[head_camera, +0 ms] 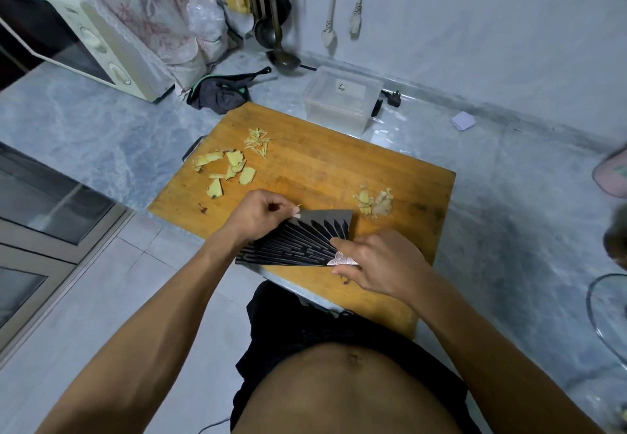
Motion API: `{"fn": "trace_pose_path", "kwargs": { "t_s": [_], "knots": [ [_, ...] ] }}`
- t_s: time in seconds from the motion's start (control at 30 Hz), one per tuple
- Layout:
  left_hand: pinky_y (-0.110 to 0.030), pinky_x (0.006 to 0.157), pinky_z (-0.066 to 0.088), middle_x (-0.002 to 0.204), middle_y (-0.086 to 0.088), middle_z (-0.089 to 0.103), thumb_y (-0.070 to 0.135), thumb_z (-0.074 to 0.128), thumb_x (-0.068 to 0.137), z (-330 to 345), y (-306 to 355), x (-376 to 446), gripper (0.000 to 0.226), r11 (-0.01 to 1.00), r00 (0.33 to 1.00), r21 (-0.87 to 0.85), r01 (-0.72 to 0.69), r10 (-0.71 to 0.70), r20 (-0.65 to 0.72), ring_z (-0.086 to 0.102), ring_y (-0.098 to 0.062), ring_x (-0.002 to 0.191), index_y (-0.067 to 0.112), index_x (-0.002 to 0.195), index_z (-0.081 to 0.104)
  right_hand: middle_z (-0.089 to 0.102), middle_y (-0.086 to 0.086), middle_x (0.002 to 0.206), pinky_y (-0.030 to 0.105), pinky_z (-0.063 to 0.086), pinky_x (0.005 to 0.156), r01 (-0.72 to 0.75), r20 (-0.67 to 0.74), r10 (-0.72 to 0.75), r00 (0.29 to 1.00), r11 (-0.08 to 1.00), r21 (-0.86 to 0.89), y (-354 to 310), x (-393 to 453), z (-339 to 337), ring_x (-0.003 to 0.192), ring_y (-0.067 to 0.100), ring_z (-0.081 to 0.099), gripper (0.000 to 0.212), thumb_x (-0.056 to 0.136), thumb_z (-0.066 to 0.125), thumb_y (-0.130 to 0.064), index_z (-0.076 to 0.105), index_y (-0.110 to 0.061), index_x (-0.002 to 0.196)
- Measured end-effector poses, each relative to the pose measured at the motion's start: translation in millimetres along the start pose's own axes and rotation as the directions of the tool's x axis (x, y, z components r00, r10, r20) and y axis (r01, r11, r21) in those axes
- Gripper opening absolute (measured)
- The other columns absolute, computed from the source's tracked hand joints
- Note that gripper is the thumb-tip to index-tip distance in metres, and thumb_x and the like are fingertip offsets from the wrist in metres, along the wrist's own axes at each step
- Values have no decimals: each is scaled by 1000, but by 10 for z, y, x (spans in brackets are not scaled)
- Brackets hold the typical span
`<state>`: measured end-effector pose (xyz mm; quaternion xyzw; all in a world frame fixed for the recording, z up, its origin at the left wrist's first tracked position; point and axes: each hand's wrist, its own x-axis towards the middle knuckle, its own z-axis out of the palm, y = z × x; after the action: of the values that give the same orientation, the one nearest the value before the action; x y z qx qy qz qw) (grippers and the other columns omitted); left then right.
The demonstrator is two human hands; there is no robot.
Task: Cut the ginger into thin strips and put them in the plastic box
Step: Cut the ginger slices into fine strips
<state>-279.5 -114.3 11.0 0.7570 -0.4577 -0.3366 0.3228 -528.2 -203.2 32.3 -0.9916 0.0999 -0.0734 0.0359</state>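
A: What are the hands doing down near the bottom of the cutting board [339, 169]?

B: The right hand [376, 264] is curling its fingers round the cleaver [295, 243] at its handle end. The left hand [261, 213] is pinching at the blade's top edge with thumb and finger. It looks like it is wiping a tiny ginger bit off.

A: Which way is the blade lying?

B: It is lying flat, long way from 9 o'clock to 3 o'clock.

A: Where is the ginger?

B: The ginger slices [225, 169] are sitting at 11 o'clock from the left hand, so that hand is nearer. The thin strips [258, 142] are lying just past them. A small pile of ginger scraps [375, 201] is sitting at 1 o'clock from the blade.

A: And the box?

B: The plastic box [341, 98] is waiting at 12 o'clock, touching the board's far edge. Its lid looks like it is on.
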Motion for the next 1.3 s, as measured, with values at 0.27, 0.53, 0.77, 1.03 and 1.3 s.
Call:
{"fn": "trace_pose_path", "kwargs": {
  "t_s": [0.27,0.53,0.77,1.03,1.3],
  "knots": [
    [-13,89,48,110,14,69,30,74,87,50,-52,-116,25,989,994,97,-108,111,-24,62,3,100,23,111,75,60,-1,51,21,33,34,-20,-4,20,1000,1000,2,40,-30,18,36,18,52,51,75,82,-53,76,-12,104],
    [-13,71,47,88,4,75,14,73,86,69,13,50,3,996,997,-62,68,-65,40,68,-3,78,13,86,76,60,-2,52,24,38,37,11,59,-13,998,1000,28,50,-101,36,40,19,54,46,84,73,-54,74,-13,105],
    [-21,66,54,79,-2,72,16,71,90,-42,-6,113,6,976,953,-201,88,-142,-269,63,-8,66,11,88,75,73,5,93,33,49,67,-143,235,109,966,980,136,48,-182,-53,82,24,67,58,98,46,-61,57,-20,139],
    [-22,89,44,105,7,67,16,78,82,-196,224,164,34,963,972,268,33,-93,216,60,-12,98,17,115,73,74,6,80,29,37,53,-124,101,109,989,979,161,77,-154,-49,68,25,68,56,93,61,-57,65,-16,131],
    [-27,83,52,85,13,75,17,76,84,-213,142,177,9,986,970,154,58,-92,224,68,-2,83,24,81,79,66,1,59,24,37,44,-80,47,77,996,993,84,81,-167,-45,47,19,59,48,87,69,-55,75,-14,111]
  ]
}}
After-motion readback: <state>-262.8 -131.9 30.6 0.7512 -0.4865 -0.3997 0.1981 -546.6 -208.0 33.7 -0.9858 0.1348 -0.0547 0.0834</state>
